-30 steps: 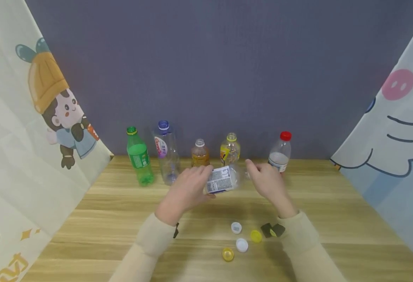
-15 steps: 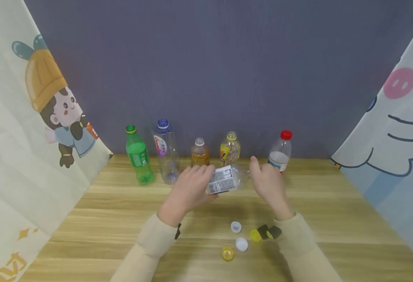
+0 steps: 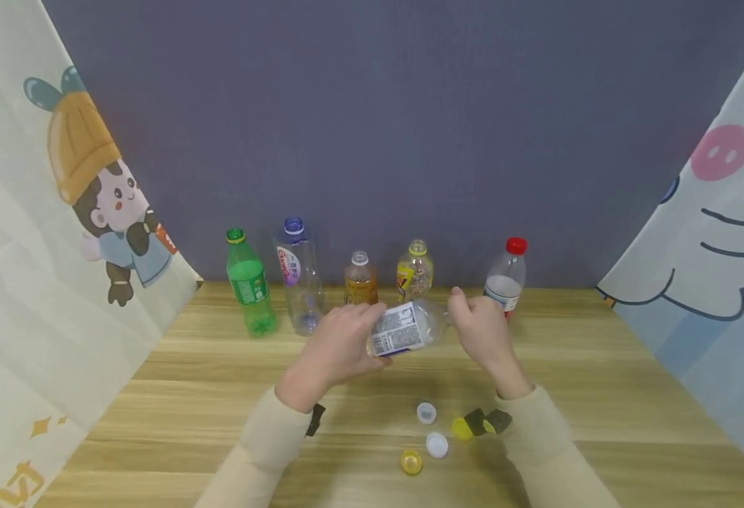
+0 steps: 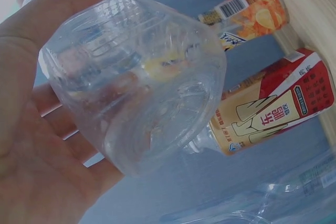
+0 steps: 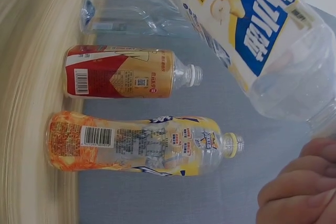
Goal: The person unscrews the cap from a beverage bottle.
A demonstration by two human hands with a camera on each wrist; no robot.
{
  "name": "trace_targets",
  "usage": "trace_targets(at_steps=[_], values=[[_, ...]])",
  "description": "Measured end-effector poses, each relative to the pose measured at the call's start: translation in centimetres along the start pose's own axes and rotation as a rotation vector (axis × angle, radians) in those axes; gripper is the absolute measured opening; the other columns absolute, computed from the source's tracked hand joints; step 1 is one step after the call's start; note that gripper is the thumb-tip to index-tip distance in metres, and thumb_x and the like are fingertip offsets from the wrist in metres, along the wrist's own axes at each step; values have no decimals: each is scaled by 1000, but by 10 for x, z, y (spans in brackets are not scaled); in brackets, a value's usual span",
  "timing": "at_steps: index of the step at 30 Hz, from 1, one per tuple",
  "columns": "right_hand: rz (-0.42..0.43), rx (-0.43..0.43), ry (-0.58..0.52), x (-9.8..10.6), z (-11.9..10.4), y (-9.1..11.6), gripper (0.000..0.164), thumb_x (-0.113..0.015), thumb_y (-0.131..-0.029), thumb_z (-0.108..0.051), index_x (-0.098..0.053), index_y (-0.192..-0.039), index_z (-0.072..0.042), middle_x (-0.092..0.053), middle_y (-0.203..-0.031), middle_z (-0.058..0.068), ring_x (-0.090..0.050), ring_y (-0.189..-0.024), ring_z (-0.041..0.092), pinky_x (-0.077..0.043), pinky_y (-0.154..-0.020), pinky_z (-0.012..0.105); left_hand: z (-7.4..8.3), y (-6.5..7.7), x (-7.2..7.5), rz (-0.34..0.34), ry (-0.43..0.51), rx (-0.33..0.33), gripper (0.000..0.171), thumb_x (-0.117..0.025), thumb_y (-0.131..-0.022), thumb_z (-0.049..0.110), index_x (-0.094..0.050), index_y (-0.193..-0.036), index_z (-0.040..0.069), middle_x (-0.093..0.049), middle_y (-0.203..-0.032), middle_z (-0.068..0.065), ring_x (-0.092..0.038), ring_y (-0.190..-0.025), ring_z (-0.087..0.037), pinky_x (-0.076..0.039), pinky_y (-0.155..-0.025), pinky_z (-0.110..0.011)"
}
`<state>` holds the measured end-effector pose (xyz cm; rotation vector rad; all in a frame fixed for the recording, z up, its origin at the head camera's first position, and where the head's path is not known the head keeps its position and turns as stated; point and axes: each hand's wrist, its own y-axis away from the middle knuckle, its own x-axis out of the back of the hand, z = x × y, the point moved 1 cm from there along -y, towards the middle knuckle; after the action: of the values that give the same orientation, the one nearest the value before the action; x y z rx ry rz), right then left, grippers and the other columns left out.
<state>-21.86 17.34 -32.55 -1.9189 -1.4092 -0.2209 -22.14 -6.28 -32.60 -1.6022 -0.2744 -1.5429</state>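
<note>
A clear plastic bottle (image 3: 403, 329) with a white and blue label is held in the air, tipped on its side with its neck to the right. My left hand (image 3: 340, 342) grips its body from the left; in the left wrist view the thumb and fingers lie around the bottle's base end (image 4: 142, 93). At the neck, the fingers of my right hand (image 3: 482, 335) are curled, thumb up. The right wrist view has those fingers (image 5: 304, 192) at the mouth end of the bottle (image 5: 262, 30), hiding whatever tops it.
Behind stand a green bottle (image 3: 251, 286), a tall clear bottle (image 3: 302, 286), a brown-labelled bottle (image 3: 361, 282), a yellow-labelled bottle (image 3: 415, 271) and a red-capped bottle (image 3: 505, 279). Loose white caps (image 3: 437, 445) and yellow caps (image 3: 412, 462) lie nearer on the wooden table (image 3: 206, 395).
Both hands keep their hold on the bottle. The right hand and its thumb have shifted slightly to the right, and the bottle has turned a little. The standing bottles and caps have not moved.
</note>
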Motion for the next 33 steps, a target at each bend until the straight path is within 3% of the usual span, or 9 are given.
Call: trace_targets(at_steps=[8,13,16,18,20,23,25,29,33], values=[[30,112,-52,-1,0,1,59,-48,-99,-25,-34,-43,-17,-29,-39,-11,-23,-40,6,-20,-40,26,-5,1,5,-10,89,-9,77,-96,-64,28,-63,-129,6,-72,-107,-4,-67,-93,-22,-56,-87,-40],[61,300,-86,-3,0,3,56,-50,-96,-15,-33,-43,-15,-27,-40,-13,-20,-40,-3,-16,-38,19,-9,3,4,-82,207,22,75,-96,-64,34,-64,-127,10,-71,-103,4,-65,-89,-14,-56,-83,-34],[74,370,-61,-2,-2,2,53,-50,-95,-11,-35,-44,-16,-29,-42,-12,-23,-41,-2,-19,-38,20,-10,3,3,-78,225,22,76,-97,-63,34,-64,-127,11,-70,-105,4,-65,-92,-14,-55,-85,-35],[38,307,-21,1,-4,1,53,-49,-98,-16,-36,-47,-16,-31,-44,-9,-27,-42,4,-23,-40,24,-11,2,3,-47,175,9,78,-96,-63,32,-62,-130,10,-70,-109,1,-65,-96,-18,-54,-88,-38],[-39,164,37,4,-7,1,54,-47,-104,-29,-39,-52,-15,-36,-48,-4,-35,-46,11,-31,-46,29,-11,2,3,-12,105,-7,81,-96,-64,31,-60,-133,8,-70,-115,-4,-65,-102,-23,-53,-93,-43],[-177,-45,146,11,-12,-1,61,-35,-107,-52,-46,-61,-12,-47,-58,4,-50,-58,22,-44,-59,39,-11,1,3,26,-33,-30,85,-95,-66,35,-58,-137,7,-68,-122,-8,-64,-110,-27,-51,-98,-47],[-242,-123,192,14,-13,-2,68,-26,-106,-60,-51,-68,-9,-54,-67,9,-57,-68,27,-48,-68,44,-10,1,3,54,-100,-52,85,-95,-67,37,-58,-137,7,-68,-123,-8,-64,-112,-28,-50,-100,-47],[-243,-152,192,15,-13,-2,71,-25,-105,-62,-51,-66,-9,-54,-66,10,-57,-66,27,-48,-66,44,-8,0,1,98,-167,-88,82,-95,-67,38,-59,-134,7,-69,-121,-9,-65,-109,-28,-52,-96,-45],[-129,-81,128,12,-10,1,62,-36,-105,-47,-39,-53,-14,-39,-50,0,-38,-48,19,-35,-49,35,-6,1,2,77,-94,-78,83,-96,-66,35,-59,-134,7,-70,-119,-9,-66,-106,-27,-53,-95,-45]])
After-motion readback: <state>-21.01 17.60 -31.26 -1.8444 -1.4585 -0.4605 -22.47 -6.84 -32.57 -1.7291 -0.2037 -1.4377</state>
